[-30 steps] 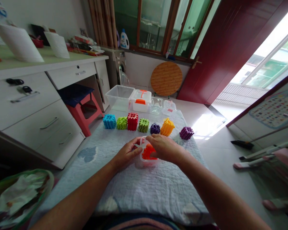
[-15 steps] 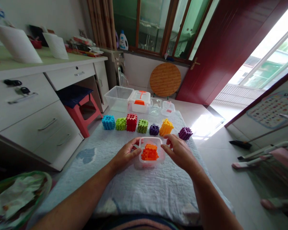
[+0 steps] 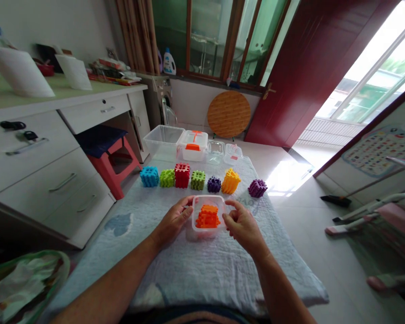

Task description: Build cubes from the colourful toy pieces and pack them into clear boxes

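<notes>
A small clear plastic container (image 3: 196,228) stands on the cloth in front of me, an orange interlocking-block piece (image 3: 208,217) inside it. On its left side my left hand (image 3: 174,219) is curled round the wall, thumb at the rim and fingertips partly hidden behind. My right hand (image 3: 242,224) grips the right side, thumb near the rim and index finger reaching toward the far corner. Beyond the container runs a row of block shapes: a blue one (image 3: 149,177), a lime one (image 3: 167,178), a red one (image 3: 182,175), a green one (image 3: 198,180), a dark purple one (image 3: 213,184), a yellow one (image 3: 231,181) and a purple one (image 3: 257,188).
Behind the row are a large clear bin (image 3: 164,139), a lidded box with an orange latch (image 3: 193,147), a clear tray (image 3: 216,151) and a small clear box (image 3: 233,154). A stool (image 3: 116,164) and desk drawers (image 3: 60,180) stand left; a waste basket (image 3: 65,265) is lower left.
The right hand has shifted from loosely touching the container's far right corner to gripping its right side, lower down. The view has tilted slightly; the block row has not moved.
</notes>
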The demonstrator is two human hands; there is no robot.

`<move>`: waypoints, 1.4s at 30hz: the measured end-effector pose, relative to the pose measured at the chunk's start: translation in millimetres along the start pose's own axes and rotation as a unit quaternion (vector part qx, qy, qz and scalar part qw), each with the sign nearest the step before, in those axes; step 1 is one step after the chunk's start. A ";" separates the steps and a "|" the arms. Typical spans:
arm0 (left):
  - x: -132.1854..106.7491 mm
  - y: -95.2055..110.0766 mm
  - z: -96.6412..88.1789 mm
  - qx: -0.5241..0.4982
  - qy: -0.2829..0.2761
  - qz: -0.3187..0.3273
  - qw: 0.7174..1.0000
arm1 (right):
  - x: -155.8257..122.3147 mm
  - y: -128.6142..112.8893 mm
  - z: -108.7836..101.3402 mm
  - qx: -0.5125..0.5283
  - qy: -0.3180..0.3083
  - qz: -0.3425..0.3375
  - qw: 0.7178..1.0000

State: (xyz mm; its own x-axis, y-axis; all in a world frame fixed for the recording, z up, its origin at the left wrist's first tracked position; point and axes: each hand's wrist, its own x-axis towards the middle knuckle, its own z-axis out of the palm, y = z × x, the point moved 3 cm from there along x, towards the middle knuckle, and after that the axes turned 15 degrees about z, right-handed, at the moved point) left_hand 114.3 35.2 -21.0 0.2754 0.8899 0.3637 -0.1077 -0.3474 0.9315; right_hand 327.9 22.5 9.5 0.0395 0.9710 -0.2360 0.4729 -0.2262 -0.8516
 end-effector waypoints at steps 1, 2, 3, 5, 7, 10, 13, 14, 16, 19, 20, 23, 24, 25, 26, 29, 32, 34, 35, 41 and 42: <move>-0.2 -0.3 0.7 0.000 -0.002 -0.002 1.000 | -0.1 -0.3 -0.3 -0.010 0.013 -0.006 1.000; -0.5 -1.0 1.0 0.004 -0.003 -0.004 1.000 | -0.6 -0.8 -1.1 -0.020 0.025 -0.012 0.999; -0.7 -2.0 1.1 0.011 -0.004 -0.005 1.000 | -1.4 -1.4 -2.6 -0.029 0.034 -0.018 0.999; -0.7 -5.1 -0.2 0.037 -0.004 -0.002 0.999 | -3.5 -3.0 -8.5 -0.042 0.045 -0.024 0.998; 0.1 -9.2 -3.0 0.087 -0.001 0.008 0.996 | -5.8 -5.3 -20.0 -0.050 0.052 -0.026 0.997; 2.4 -15.7 -8.2 0.179 0.001 0.023 0.984 | -7.6 -11.9 -47.6 -0.051 0.069 -0.025 0.996; 5.8 -19.5 -12.7 0.265 0.006 0.044 0.963 | -5.1 -22.5 -81.7 -0.035 0.084 -0.015 0.996; 7.0 -19.9 -14.1 0.291 0.011 0.051 0.955 | -3.0 -26.1 -93.3 -0.028 0.088 -0.010 0.996; 9.2 -20.0 -16.8 0.333 0.020 0.064 0.941 | 3.6 -32.2 -115.8 -0.016 0.099 -0.001 0.995; 12.0 -20.2 -20.8 0.372 0.030 0.076 0.924 | 19.5 -36.9 -147.3 -0.013 0.133 -0.002 0.991; 12.8 -20.6 -22.2 0.381 0.032 0.077 0.921 | 26.2 -37.6 -156.6 -0.016 0.145 -0.006 0.989; 14.6 -23.6 -25.6 0.397 0.033 0.067 0.915 | 49.4 -38.5 -180.4 -0.029 0.181 -0.015 0.983; 15.1 -24.8 -26.2 0.399 0.032 0.062 0.914 | 57.9 -38.8 -186.6 -0.033 0.190 -0.017 0.981; 15.4 -25.9 -26.7 0.400 0.031 0.057 0.914 | 66.5 -38.9 -191.8 -0.038 0.196 -0.019 0.980; 15.7 -26.9 -26.8 0.400 0.030 0.053 0.915 | 75.3 -39.0 -196.2 -0.043 0.201 -0.021 0.978; 16.5 -28.4 -26.1 0.399 0.025 0.045 0.916 | 101.2 -37.8 -204.1 -0.072 0.217 -0.025 0.973; 17.1 -28.5 -25.2 0.400 0.018 0.039 0.915 | 124.5 -34.3 -206.4 -0.096 0.228 -0.023 0.969; 17.4 -28.6 -24.9 0.405 0.015 0.035 0.913 | 138.0 -31.1 -206.2 -0.104 0.230 -0.019 0.967; 17.6 -28.7 -24.8 0.408 0.014 0.033 0.912 | 144.2 -29.3 -205.8 -0.108 0.231 -0.017 0.967; 17.8 -29.2 -25.3 0.412 0.011 0.029 0.910 | 176.1 -16.8 -203.1 -0.149 0.233 -0.005 0.961; 17.8 -29.1 -25.5 0.412 0.011 0.028 0.911 | 180.5 -14.7 -202.7 -0.156 0.235 -0.004 0.959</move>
State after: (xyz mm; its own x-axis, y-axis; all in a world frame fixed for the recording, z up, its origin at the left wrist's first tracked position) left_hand 98.0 68.8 -41.6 0.2706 0.8663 0.4199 0.6349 -0.4885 0.5986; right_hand 506.5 216.9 74.3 0.3932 0.9169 0.0690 0.7125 -0.2564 -0.6531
